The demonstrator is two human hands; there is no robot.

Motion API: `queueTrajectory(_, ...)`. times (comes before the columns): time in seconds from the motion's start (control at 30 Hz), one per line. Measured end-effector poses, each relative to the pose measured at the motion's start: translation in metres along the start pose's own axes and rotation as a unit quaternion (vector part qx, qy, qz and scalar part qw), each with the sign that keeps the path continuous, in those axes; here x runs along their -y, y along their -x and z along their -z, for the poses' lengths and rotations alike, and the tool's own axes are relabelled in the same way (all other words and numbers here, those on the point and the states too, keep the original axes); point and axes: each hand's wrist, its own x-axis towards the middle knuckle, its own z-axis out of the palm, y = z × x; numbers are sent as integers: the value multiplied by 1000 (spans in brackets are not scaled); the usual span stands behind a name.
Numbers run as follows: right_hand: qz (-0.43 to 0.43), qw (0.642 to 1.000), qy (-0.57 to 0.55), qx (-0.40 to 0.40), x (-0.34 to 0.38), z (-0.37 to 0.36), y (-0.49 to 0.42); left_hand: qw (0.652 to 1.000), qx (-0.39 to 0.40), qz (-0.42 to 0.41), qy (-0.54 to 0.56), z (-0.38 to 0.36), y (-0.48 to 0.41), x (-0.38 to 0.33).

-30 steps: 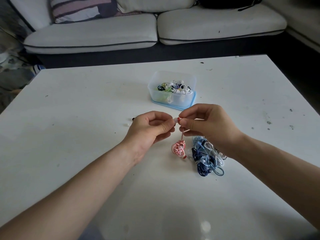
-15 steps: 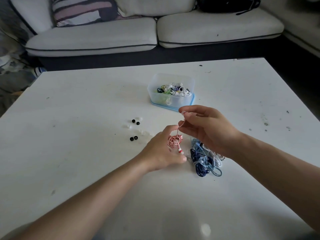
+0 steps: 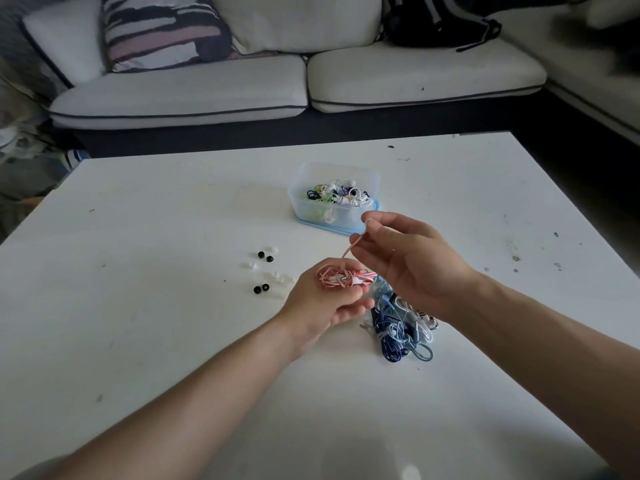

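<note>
Left hand (image 3: pixel 323 301) cradles and grips pink earphone bundle (image 3: pixel 341 278) above the table, long axis 9-to-3 o'clock. Right hand (image 3: pixel 412 268) pinches its loose cord (image 3: pixel 353 245), running taut toward 1 o'clock.

Pink-and-white earphone cord (image 3: pixel 341 278) — blue cable tangle (image 3: pixel 398 327), black and white ear tips (image 3: pixel 265 271), white table (image 3: pixel 173 341) — striped cushion (image 3: pixel 162 29).
</note>
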Motion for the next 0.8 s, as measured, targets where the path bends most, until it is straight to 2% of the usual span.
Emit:
queueTrajectory(0.2, 23, 987, 141, -67, 3, 7, -2, 998, -55, -26, -3, 11, -1, -25)
queueTrajectory(0.33, 37, 985, 140, -92, 11, 7, -20, 996, -83, -28, -10, 24, -18, -53)
queueTrajectory(0.5, 68, 976, 165, -127, 29, -1, -66, 980, -148, -83, -108, 32, -67, -89)
queueTrajectory(0.6, 96, 948, 258, -157, 40, -9, -100, 948, -196, -120, -220, 38, -101, -109)
queueTrajectory(0.67, 119, 915, 339, -183, 45, -12, -122, 904, -225, -131, -338, 40, -121, -118)
queueTrajectory(0.73, 144, 879, 409, -201, 49, -12, -140, 867, -217, -144, -426, 40, -138, -124)
queueTrajectory(0.8, 159, 862, 437, -201, 52, -10, -150, 847, -183, -136, -480, 38, -151, -126)
